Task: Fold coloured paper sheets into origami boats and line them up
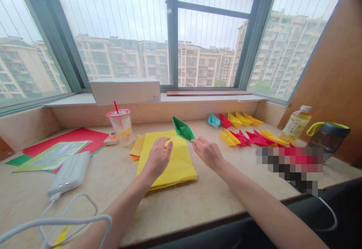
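A green paper boat (183, 129) is pinched at one end by my right hand (207, 151), held up above the yellow paper. My left hand (160, 155) hovers over the stack of yellow paper (172, 169), fingers apart and curved, with nothing in them. Smaller yellow and orange sheets (137, 149) stick out from under the stack's left side. Right of my right hand stand folded paper boats in two rows: a light blue boat (214, 120), a red boat (225, 120) and several yellow boats (234, 120) behind, red boats (240, 138) and yellow ones in front.
A plastic cup with a red straw (121, 124) stands behind the stack. At left lie red paper (85, 137), a white power bank (70, 171) and its cable (76, 219). A drink bottle (296, 124) and a dark jug (328, 136) stand far right. A white box (126, 91) rests on the sill.
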The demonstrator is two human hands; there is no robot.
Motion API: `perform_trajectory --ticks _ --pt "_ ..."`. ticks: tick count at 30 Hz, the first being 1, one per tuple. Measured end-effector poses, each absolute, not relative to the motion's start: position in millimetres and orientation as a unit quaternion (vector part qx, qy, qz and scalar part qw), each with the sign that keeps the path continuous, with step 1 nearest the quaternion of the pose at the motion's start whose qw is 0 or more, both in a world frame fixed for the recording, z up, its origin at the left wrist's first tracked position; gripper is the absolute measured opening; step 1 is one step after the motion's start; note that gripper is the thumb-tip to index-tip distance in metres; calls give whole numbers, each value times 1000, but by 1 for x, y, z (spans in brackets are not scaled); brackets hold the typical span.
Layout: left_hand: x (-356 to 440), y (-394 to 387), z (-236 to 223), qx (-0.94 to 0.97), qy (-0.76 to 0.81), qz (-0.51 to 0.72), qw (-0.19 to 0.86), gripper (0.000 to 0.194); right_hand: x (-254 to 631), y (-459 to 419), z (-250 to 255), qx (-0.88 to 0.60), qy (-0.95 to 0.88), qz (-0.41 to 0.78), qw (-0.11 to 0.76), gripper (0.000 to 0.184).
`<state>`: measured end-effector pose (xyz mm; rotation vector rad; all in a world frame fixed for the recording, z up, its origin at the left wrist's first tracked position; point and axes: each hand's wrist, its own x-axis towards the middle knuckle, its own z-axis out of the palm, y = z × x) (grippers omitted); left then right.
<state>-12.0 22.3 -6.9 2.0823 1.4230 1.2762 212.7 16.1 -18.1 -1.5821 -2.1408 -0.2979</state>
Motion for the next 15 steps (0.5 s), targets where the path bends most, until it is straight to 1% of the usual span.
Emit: perform_trajectory --ticks 2,5,10,13,15 --pt "-14 22 -5 743 490 434 138 46 221 27 -17 -640 -732 -105 208 31" --pt "-15 21 -5 760 472 427 128 46 235 48 -12 -686 -694 -110 192 33" --pt "-12 18 -8 783 448 412 133 45 253 87 -9 -738 -650 -99 150 36" --pt "-11 15 -9 793 445 397 122 45 255 105 -14 -759 -636 -81 116 26" --pt "-11 14 -8 796 445 393 115 45 254 115 -18 -768 -630 -70 96 30"
